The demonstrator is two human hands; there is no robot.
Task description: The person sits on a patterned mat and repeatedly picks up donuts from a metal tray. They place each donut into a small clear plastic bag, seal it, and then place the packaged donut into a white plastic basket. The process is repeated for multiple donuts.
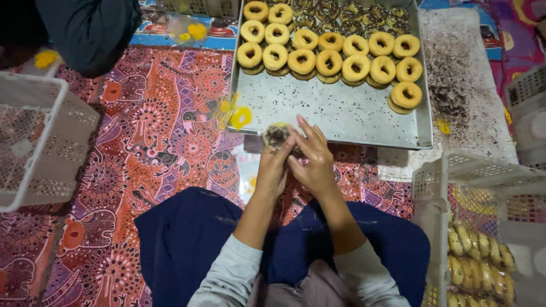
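The silver tray (341, 113) is the anchor here: golden-yellow ring donuts (330, 59) on it, dark crumbs speckled over the metal. Left of the tray, a red-purple batik-style mat (153, 131) with orange swirls. Right of it, a white plastic basket (455, 182). Below it, navy trousers (187, 239).

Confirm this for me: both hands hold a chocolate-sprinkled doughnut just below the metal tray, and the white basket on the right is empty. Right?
Not quite. The head view shows the white basket on the right holding packed doughnuts. The rest stands: left hand and right hand hold the chocolate-sprinkled doughnut just below the metal tray.
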